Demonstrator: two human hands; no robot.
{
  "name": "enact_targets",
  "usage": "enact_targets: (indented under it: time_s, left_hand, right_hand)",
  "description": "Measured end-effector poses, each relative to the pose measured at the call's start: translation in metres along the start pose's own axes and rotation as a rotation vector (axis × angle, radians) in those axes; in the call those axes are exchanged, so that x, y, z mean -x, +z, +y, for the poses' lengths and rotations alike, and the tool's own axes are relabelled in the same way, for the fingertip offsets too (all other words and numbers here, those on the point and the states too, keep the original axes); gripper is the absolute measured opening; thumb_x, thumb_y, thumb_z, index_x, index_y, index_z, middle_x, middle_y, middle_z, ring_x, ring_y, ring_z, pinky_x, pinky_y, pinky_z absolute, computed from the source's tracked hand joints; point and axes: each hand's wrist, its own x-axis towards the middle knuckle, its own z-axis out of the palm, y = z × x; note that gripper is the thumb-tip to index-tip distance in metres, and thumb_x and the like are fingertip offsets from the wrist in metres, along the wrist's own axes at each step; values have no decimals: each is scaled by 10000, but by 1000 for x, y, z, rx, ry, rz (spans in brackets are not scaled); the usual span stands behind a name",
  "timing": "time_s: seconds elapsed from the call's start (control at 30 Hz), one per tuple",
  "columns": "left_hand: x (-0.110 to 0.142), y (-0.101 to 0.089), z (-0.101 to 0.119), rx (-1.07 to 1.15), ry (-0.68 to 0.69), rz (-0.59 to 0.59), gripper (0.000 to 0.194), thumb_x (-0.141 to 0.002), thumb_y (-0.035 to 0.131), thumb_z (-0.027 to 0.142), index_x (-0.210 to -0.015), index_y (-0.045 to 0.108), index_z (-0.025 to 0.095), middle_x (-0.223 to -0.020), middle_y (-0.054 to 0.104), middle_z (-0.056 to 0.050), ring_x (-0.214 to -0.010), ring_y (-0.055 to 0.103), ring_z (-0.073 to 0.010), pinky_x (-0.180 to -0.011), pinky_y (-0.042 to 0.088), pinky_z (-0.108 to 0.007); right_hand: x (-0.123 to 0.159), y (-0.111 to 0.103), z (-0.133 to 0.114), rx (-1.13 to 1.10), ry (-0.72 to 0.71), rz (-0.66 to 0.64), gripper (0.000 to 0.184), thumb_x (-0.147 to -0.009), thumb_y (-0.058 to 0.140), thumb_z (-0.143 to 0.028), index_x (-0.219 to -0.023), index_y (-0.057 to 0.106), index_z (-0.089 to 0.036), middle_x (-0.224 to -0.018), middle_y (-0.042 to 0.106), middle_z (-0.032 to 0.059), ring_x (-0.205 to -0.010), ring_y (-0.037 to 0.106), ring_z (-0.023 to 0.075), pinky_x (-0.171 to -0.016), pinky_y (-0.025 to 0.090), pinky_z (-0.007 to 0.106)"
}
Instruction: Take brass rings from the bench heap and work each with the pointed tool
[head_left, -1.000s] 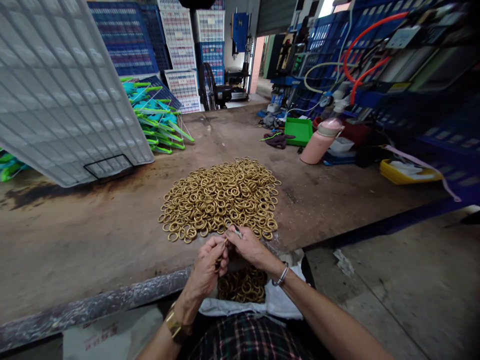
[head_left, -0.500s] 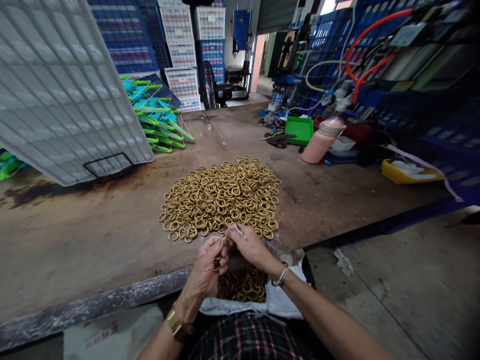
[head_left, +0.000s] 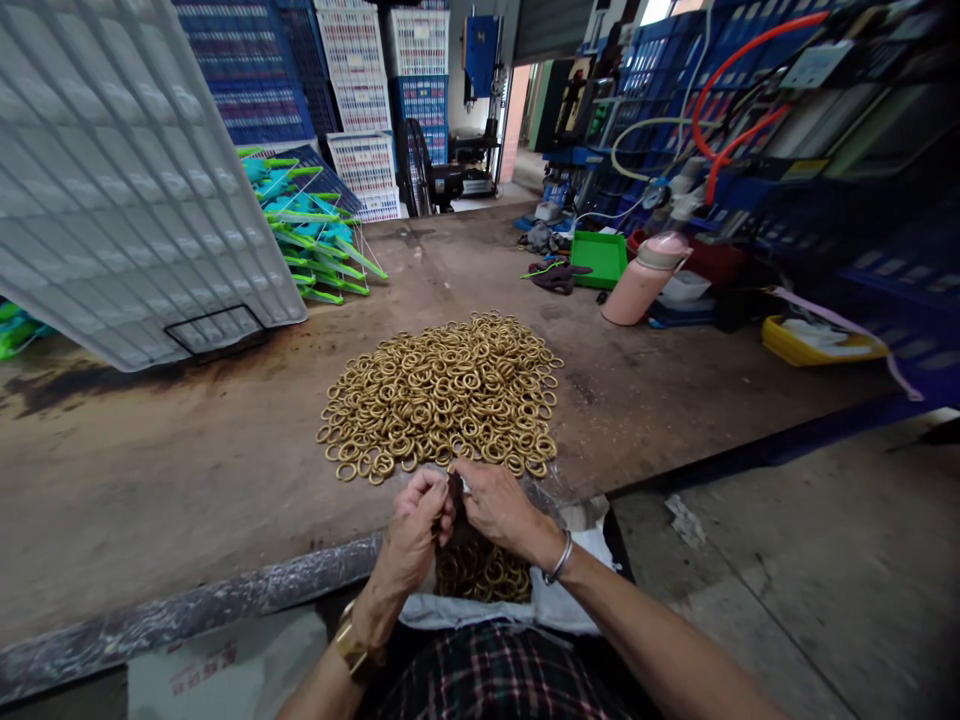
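A heap of gold-coloured rings (head_left: 442, 385) lies on the brown worktable (head_left: 247, 450) in front of me. At the table's near edge my left hand (head_left: 415, 520) is closed, with gold rings partly showing in its fingers. My right hand (head_left: 501, 508) is closed beside it, its fingertips almost meeting the left ones. It grips a small tool with a pale part (head_left: 466, 487), mostly hidden, whose kind I cannot make out. Below both hands, more rings (head_left: 495, 575) lie in a white sack (head_left: 566, 600) with its mouth spread apart.
At the left a large white plastic crate (head_left: 142, 190) leans on the table by green and turquoise hangers (head_left: 322, 245). A pink bottle (head_left: 636, 290), a green tray (head_left: 598, 260) and a yellow tray (head_left: 795, 348) stand at the right. A black fan (head_left: 418, 165) stands behind the table.
My right hand has turned and dropped slightly, its fingers now lower and nearer my left fingertips. My left hand has hardly moved, and the heap looks the same.
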Motion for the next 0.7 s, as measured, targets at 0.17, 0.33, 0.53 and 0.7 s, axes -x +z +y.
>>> enact_targets:
  time_s: [0.17, 0.33, 0.53, 0.7]
  left_hand:
    - [2, -7, -4, -72, 44, -33, 262, -778, 555, 395, -697, 435, 177, -524, 426, 66, -413, 339, -39, -373, 244, -147]
    - [10, -13, -4, -34, 34, -12, 277, -752, 590, 400, -688, 437, 178, -502, 426, 70, -398, 331, -38, -372, 245, -153]
    - [39, -9, 9, 39, -24, -139, 269, -749, 599, 391, -673, 453, 178, -487, 430, 59, -384, 348, -42, -358, 245, -158]
    - [41, -6, 21, 319, -104, -61, 288, -721, 631, 371, -673, 419, 181, -583, 481, 38, -416, 383, -42, -344, 254, -144]
  right_hand:
    - [1, -3, -3, 42, 29, -36, 239, -736, 397, -81, -917, 530, -163, -768, 635, 64, -677, 557, 151, -574, 274, 244]
    - [3, 2, -14, 81, 58, -22, 229, -744, 402, -75, -932, 505, -155, -821, 640, 83, -712, 576, 166, -585, 295, 251]
    - [2, 9, -4, 89, 137, 38, 225, -770, 376, -64, -931, 507, -151, -829, 636, 85, -730, 582, 167, -601, 327, 248]
    - [1, 7, 11, 8, 166, 225, 153, -819, 389, -135, -894, 518, -167, -810, 626, 55, -734, 573, 151, -641, 338, 230]
